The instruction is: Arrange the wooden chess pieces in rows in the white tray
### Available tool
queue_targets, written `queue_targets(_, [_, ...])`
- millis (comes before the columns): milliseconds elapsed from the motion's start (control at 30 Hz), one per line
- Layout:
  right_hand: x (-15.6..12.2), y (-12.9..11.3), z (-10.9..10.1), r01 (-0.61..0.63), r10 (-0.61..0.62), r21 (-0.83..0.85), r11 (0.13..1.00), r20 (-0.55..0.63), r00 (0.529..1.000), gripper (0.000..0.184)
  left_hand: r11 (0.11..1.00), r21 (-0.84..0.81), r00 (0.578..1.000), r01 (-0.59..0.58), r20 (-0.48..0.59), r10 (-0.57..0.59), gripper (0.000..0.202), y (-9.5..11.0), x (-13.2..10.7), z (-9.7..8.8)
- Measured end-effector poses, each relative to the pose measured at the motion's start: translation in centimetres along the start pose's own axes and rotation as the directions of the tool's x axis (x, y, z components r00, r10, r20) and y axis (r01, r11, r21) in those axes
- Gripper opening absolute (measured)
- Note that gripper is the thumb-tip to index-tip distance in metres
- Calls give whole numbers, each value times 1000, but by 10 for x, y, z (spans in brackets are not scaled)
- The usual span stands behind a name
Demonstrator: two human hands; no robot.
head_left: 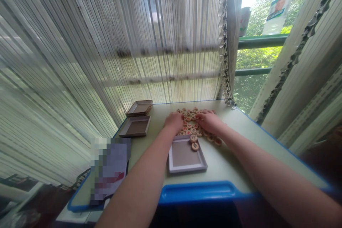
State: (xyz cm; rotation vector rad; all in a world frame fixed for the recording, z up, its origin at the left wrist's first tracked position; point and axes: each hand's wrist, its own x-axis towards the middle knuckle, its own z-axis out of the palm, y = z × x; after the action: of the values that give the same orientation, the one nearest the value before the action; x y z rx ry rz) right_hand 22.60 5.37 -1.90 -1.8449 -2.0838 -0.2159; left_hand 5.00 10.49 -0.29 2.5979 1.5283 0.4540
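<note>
Many round wooden xiangqi pieces (189, 126) with red or black characters lie spread across the table in front of me. My left hand (175, 121) is at their left side, its fingers curled down against a piece and the tips partly hidden. From the right, my right hand (210, 121) reaches in with thumb and fingers pinched at a piece near the middle of the spread. Closer to me is a shallow grey open box tray (184, 155). Two black-marked xiangqi pieces (194, 142) rest at its far right corner.
Another shallow tray (135, 127) and a small stack of trays (139, 108) stand at the table's far left. A blurred-out flat item (112, 171) lies at the left edge. The pale table has a raised blue rim (197, 190). String curtains (160, 42) hang behind; a bottle (279, 9) stands by the window.
</note>
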Motion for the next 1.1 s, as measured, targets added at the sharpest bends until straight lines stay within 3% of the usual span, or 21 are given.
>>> queue_targets(100, [1, -1, 0, -80, 79, 14, 997, 25, 997, 28, 1000, 12, 1000, 3, -16, -3, 29, 1, -2, 0])
queue_targets(633, [8, 4, 5, -236, 233, 60, 970, 50, 971, 29, 999, 50, 1000, -1, -29, 3, 29, 1, -4, -5])
queue_targets(833, [11, 4, 6, -299, 298, 147, 943, 30, 954, 24, 995, 87, 997, -49, -49, 54, 28, 1, -3, -4])
queue_targets(1100, [7, 4, 2, -352, 354, 251, 901, 39, 934, 20, 986, 115, 993, -118, 11, 117, 29, 2, -4, -5])
